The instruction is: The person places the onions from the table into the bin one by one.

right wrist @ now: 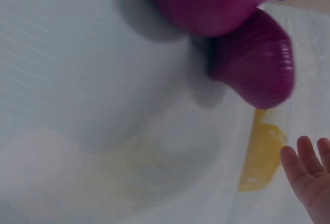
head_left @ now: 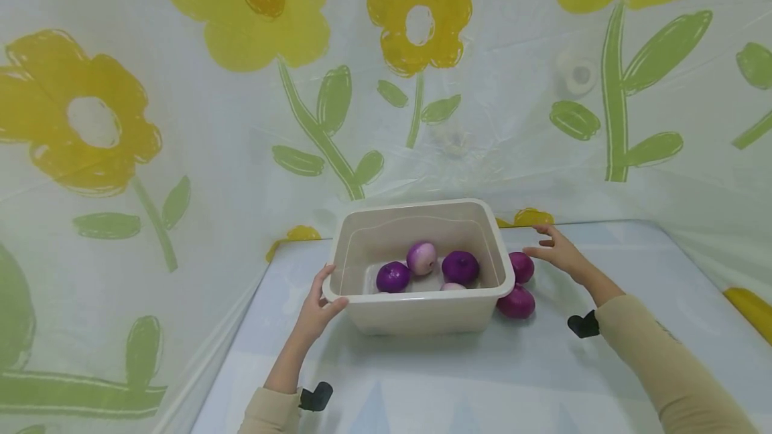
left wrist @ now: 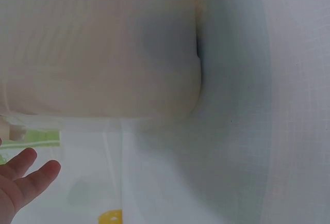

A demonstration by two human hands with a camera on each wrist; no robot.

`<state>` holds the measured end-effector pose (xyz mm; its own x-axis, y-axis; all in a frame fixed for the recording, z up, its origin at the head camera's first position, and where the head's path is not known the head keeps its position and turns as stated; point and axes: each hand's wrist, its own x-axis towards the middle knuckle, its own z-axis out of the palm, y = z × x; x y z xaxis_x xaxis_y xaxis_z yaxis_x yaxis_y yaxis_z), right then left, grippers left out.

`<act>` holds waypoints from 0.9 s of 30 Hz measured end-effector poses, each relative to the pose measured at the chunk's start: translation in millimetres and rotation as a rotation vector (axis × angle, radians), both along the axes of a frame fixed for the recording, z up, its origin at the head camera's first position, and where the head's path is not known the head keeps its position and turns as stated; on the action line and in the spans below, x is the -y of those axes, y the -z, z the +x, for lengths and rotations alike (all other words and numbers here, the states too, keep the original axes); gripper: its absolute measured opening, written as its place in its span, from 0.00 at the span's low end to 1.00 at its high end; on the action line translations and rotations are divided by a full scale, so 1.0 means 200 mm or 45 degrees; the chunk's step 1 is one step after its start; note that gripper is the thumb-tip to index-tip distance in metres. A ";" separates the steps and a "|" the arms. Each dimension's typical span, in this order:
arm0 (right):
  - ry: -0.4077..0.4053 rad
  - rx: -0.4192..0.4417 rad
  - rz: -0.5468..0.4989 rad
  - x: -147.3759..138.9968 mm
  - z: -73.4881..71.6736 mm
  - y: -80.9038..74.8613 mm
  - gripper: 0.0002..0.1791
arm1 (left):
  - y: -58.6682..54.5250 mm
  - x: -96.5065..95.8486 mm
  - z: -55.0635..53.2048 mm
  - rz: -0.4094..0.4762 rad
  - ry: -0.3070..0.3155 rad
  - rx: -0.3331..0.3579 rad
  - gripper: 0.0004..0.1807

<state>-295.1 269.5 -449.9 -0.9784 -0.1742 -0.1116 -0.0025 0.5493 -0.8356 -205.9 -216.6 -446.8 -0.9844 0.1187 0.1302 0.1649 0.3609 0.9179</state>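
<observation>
A cream plastic bin [head_left: 422, 317] stands on the table, its pale side wall [left wrist: 98, 48] filling much of the left wrist view. Inside lie several onions, among them a dark purple onion [head_left: 461, 267] and a paler onion [head_left: 421, 258]. My left hand [head_left: 316, 310] touches the bin's front left corner, thumb at the front rim and spread fingers along the left side. To the right of the bin, two red onions [head_left: 516, 302] [right wrist: 252, 59] lie against each other. Beyond them my right hand [head_left: 561, 253] hovers with fingers extended, holding nothing, fingertips close to the farther onion.
The pale blue table [head_left: 434, 380] extends in front of the bin and to its right. Behind it hangs a white curtain [head_left: 506, 99] printed with yellow flowers and green leaves. A black strap piece [head_left: 583, 325] sticks out at the right cuff.
</observation>
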 end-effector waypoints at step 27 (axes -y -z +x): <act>-0.011 0.154 -0.122 0.07 0.01 0.33 0.48 | 0.01 0.00 0.00 0.007 0.007 -0.018 0.38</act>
<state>-293.2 255.5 -515.0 -0.9571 -0.1983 -0.2113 0.0972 0.4672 -0.8788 -206.3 -217.2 -449.1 -0.9818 0.1232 0.1447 0.1798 0.3546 0.9176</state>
